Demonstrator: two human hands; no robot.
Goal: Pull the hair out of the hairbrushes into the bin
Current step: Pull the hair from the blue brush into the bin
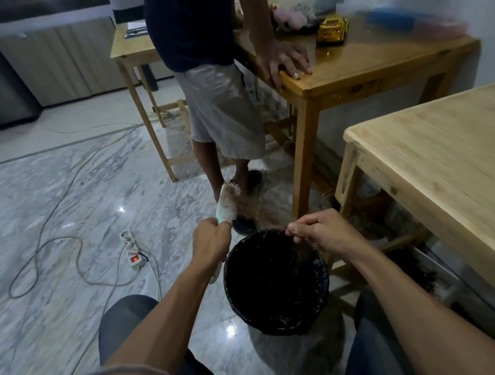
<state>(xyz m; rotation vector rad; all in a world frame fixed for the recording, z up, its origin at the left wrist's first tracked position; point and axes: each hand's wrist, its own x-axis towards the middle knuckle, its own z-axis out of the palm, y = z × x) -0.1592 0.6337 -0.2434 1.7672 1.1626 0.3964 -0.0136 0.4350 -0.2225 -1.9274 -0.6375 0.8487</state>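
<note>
My left hand [211, 242] grips a pale hairbrush [226, 203] by its handle, head tilted up and away, just left of the bin. Brown hair [247, 207] clings to the bristles and trails right toward my other hand. My right hand [316, 230] is pinched shut on strands of that hair, over the far rim of the bin. The round bin [282, 325], lined with a black bag, stands on the floor between my knees.
A person stands just beyond the bin, one hand on a brown table [359, 66]. A light wooden table [453, 164] is at my right. A power strip [131, 251] and cables lie on the marble floor to the left.
</note>
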